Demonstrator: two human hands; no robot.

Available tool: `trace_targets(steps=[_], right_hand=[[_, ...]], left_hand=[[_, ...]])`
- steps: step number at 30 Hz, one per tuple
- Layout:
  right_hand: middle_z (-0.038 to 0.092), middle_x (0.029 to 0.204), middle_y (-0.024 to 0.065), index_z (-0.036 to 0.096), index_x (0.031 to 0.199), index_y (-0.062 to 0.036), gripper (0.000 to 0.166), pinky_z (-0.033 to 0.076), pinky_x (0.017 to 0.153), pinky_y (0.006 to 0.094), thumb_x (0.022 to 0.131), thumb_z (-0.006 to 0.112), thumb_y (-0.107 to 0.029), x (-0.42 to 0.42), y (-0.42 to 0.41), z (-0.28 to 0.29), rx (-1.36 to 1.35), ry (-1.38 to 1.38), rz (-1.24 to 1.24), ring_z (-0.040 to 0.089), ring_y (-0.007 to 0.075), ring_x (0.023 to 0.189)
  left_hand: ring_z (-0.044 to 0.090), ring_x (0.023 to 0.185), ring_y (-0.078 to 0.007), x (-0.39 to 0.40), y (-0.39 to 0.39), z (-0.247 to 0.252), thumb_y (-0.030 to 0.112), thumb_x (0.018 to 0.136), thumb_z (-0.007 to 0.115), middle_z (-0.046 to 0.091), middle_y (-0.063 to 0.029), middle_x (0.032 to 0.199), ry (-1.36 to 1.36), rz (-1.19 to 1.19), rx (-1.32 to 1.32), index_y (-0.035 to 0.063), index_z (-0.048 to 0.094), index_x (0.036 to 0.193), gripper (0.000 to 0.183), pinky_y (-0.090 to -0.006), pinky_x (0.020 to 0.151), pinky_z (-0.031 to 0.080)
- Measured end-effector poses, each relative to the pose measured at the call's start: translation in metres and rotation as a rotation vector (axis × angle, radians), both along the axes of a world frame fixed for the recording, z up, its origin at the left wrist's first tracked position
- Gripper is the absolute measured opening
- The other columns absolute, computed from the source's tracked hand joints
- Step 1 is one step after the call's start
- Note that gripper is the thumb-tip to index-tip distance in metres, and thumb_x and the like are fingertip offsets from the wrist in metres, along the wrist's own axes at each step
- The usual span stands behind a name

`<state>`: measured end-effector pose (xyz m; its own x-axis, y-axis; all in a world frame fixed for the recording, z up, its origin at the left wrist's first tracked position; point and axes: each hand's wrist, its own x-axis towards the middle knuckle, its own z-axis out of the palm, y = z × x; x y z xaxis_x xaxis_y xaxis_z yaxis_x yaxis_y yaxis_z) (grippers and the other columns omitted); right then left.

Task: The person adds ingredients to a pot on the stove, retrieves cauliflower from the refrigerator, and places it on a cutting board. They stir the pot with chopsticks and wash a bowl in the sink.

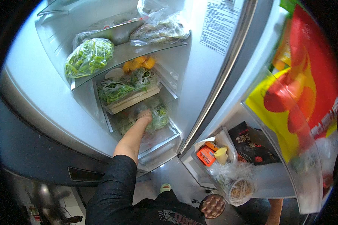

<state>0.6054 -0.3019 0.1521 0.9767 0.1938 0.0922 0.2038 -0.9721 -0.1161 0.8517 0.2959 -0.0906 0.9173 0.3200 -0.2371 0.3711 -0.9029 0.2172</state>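
Note:
My left hand reaches into the clear bottom drawer of an open refrigerator, under a glass shelf. Its fingers are hidden among bagged leafy greens, so I cannot tell whether they grip anything. On the shelf just above lie wrapped leafy vegetables on top of a stack of pale flat sheets, with orange fruits behind. At the lower right, my right hand shows only around the wrist, below the refrigerator door's lower bin. The bin hides its fingers.
A higher glass shelf carries bagged green vegetables and another plastic bag. The door bins hold a red and yellow bag, a black packet, an orange packet and a wrapped tub. A round cushioned stool stands below.

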Motion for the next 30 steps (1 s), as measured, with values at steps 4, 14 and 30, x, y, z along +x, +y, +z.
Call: trace_targets(steps=[4, 14, 30], right_hand=[[0.056, 0.094, 0.0164, 0.058, 0.096, -0.0071, 0.026, 0.044, 0.074, 0.0362, 0.081, 0.047, -0.025, -0.009, 0.035, -0.009, 0.056, 0.14, 0.011, 0.056, 0.0294, 0.08], [0.057, 0.093, 0.0162, 0.058, 0.096, -0.0072, 0.027, 0.045, 0.073, 0.0352, 0.082, 0.046, -0.027, -0.029, 0.103, -0.041, 0.15, 0.565, -0.023, 0.057, 0.0284, 0.079], [0.057, 0.093, 0.0157, 0.059, 0.096, -0.0075, 0.029, 0.045, 0.073, 0.0337, 0.083, 0.044, -0.029, -0.059, 0.164, -0.038, 0.276, 0.838, 0.221, 0.058, 0.0269, 0.077]], left_hand=[[0.044, 0.108, -0.0316, -0.005, -0.016, 0.001, 0.009, 0.075, 0.047, 0.046, -0.0141, 0.118, -0.081, 0.05, 0.068, 0.0075, 0.048, 0.11, 0.035, -0.0417, 0.087, 0.039], [0.034, 0.118, -0.0326, 0.024, -0.015, -0.051, 0.006, 0.071, 0.051, 0.044, -0.0139, 0.122, -0.005, 0.059, 0.064, 0.009, 0.044, 0.117, 0.047, -0.0432, 0.094, 0.033], [0.017, 0.123, -0.0405, -0.158, -0.17, -0.052, 0.011, 0.07, 0.056, 0.022, -0.0234, 0.132, -0.342, 0.388, -0.395, 0.0079, 0.036, 0.123, 0.057, -0.0483, 0.099, 0.022]])
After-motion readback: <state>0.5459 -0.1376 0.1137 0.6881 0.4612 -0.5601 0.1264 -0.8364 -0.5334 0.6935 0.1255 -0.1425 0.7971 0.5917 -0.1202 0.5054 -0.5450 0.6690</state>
